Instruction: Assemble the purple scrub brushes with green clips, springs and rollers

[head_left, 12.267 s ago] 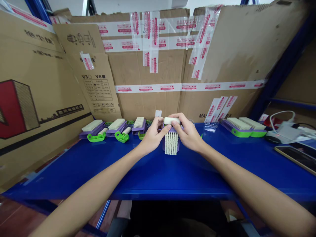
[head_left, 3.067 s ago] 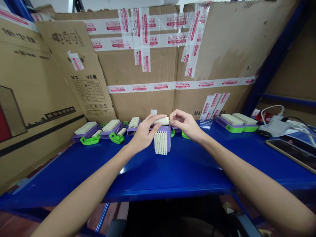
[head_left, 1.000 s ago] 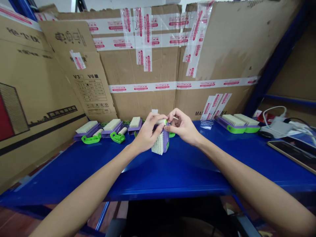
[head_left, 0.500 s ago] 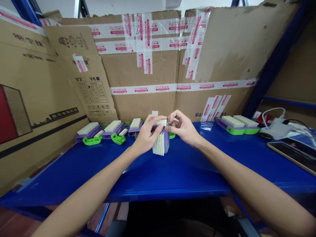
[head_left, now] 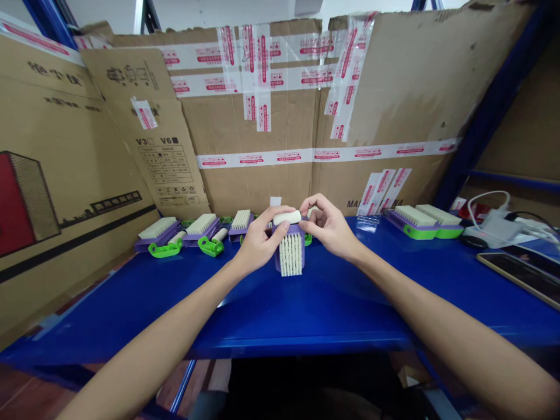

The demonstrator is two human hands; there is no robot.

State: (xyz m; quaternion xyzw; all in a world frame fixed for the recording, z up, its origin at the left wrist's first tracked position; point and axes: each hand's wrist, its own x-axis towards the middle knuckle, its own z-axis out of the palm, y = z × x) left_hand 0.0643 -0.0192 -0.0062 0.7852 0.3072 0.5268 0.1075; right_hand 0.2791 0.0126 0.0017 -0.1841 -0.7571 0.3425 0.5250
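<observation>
My left hand [head_left: 261, 238] is closed around a scrub brush with a purple body and cream bristles [head_left: 291, 255], its thumb and fingers on a white roller [head_left: 287, 218] across the top. The bristles face me and hang above the blue table. At the roller's right end is my right hand [head_left: 326, 226], fingers curled, with thumb and index fingertips against the brush. What lies behind these fingertips is hidden. A bit of green shows behind the brush, close to the right thumb.
Similar purple brushes [head_left: 200, 228] with loose green handles [head_left: 210, 246] and white rollers line the left back of the blue table [head_left: 306, 315]. Two brushes [head_left: 422, 221] lie at the right, near a white charger [head_left: 487, 227] and a phone [head_left: 520, 274]. Cardboard [head_left: 258, 134] walls the back.
The brush has turned so its bristles and roller face me more squarely. Green at its right side has gone out of sight. Both hands stay almost in place.
</observation>
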